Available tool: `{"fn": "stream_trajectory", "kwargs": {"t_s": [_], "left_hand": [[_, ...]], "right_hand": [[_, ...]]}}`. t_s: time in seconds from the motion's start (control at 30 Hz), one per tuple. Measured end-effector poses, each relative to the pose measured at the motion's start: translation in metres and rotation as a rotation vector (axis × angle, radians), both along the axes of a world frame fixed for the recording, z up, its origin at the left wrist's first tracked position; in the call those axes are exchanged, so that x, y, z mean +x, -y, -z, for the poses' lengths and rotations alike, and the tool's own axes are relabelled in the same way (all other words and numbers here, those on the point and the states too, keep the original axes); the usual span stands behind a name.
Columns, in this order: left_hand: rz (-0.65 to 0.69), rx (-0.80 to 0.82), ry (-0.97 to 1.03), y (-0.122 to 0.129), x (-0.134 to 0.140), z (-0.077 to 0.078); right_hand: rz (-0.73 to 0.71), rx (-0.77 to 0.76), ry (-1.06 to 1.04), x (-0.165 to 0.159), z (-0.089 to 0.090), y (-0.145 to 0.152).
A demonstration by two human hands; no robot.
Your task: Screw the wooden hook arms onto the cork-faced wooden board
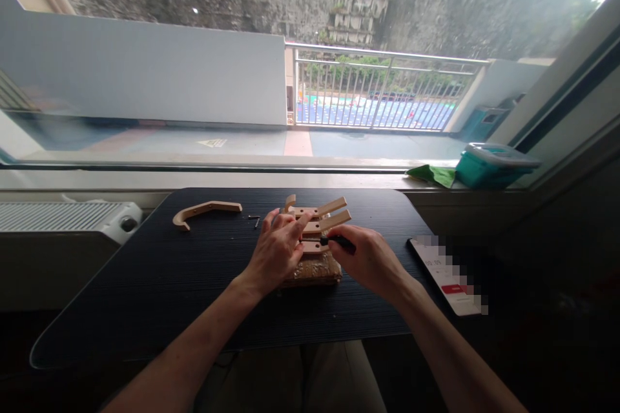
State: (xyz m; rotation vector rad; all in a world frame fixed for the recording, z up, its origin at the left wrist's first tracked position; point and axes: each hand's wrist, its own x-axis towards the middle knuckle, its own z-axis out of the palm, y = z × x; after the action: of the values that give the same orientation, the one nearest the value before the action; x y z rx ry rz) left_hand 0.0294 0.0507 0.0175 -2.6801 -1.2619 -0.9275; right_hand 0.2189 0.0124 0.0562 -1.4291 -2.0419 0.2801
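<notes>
My right hand (365, 255) is closed around a black-handled screwdriver (343, 244), its shaft pointing left along the nearest wooden piece (310, 248). My left hand (274, 242) steadies the wooden pieces, its thumb by the nearest one and a finger stretched over those behind. Two more wooden pieces, one in the middle (334, 221) and one at the back (332, 206), have bent arms rising to the right and dark holes. They rest on a brown textured block (314, 270). Where the screwdriver's tip meets the work is mostly hidden by my left fingers.
A loose curved wooden hook (206, 208) lies at the table's back left, with small screws (256, 219) nearby. A phone (448, 281) is at the right edge of the dark table (184, 297). On the windowsill sit a green cloth (432, 174) and a teal lidded box (494, 166).
</notes>
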Motion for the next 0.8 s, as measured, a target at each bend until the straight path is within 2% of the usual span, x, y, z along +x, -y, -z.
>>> {"fn": "stream_trajectory", "kwargs": {"t_s": [0.17, 0.47, 0.6, 0.7, 0.8], "left_hand": [[0.005, 0.011, -0.012, 0.0, -0.001, -0.002], [0.034, 0.03, -0.016, 0.003, -0.006, 0.0], [-0.092, 0.051, 0.128, 0.014, -0.016, 0.002], [-0.203, 0.042, 0.276, 0.021, -0.019, 0.011], [-0.236, -0.075, 0.441, 0.022, -0.018, 0.022]], "right_hand": [[-0.03, 0.014, 0.057, -0.001, -0.005, -0.002], [-0.073, 0.013, 0.194, -0.01, -0.025, -0.006], [-0.071, -0.017, 0.198, -0.011, -0.027, -0.006], [-0.064, -0.039, 0.204, -0.012, -0.028, -0.005], [-0.045, -0.062, 0.221, -0.012, -0.031, -0.004]]}}
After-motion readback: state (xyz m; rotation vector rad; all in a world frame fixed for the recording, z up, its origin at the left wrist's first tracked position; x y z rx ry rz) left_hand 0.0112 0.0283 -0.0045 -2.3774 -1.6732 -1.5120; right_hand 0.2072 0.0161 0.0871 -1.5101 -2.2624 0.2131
